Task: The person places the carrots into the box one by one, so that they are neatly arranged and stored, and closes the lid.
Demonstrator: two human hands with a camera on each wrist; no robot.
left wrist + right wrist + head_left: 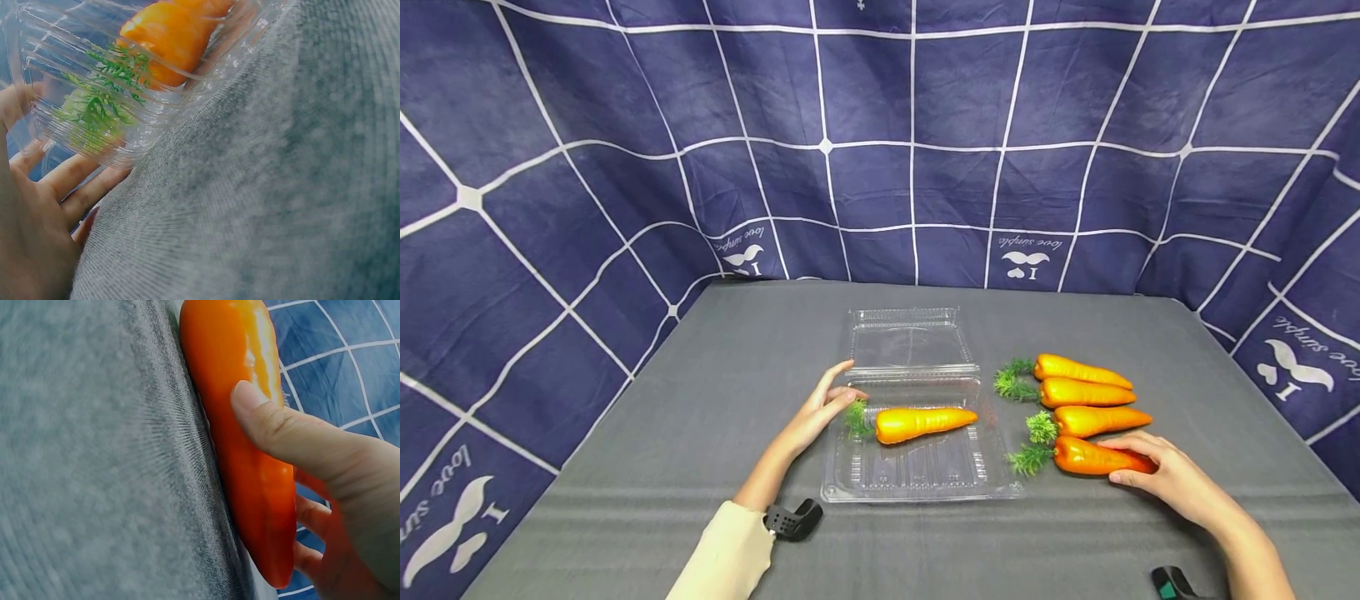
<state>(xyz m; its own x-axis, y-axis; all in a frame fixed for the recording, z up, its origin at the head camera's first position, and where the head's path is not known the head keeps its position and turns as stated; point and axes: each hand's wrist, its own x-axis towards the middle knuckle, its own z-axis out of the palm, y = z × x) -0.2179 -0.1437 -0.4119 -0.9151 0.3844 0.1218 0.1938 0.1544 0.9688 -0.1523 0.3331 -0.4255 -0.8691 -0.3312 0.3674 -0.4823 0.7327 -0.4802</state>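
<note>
A clear plastic clamshell box (925, 492) lies unfolded on the table, its lid (906, 337) flat toward the back. One orange carrot (921, 423) with a green leafy top rests across its base, tip to the right. At the box's left side is my left hand (818, 412), its extended fingers (75, 178) touching the plastic wall beside the leaves. On the right, my right hand (1157, 465) grips the narrow end of the nearest carrot (1078, 456), thumb on the near side and fingers behind. That carrot lies low along the tabletop (81, 450).
Three more carrots, the back one (1082, 371), the second (1086, 392) and the third (1101, 420), lie in a row behind the gripped one, leafy tops toward the box. A blue checked cloth (955, 192) hangs behind the grey table (760, 333).
</note>
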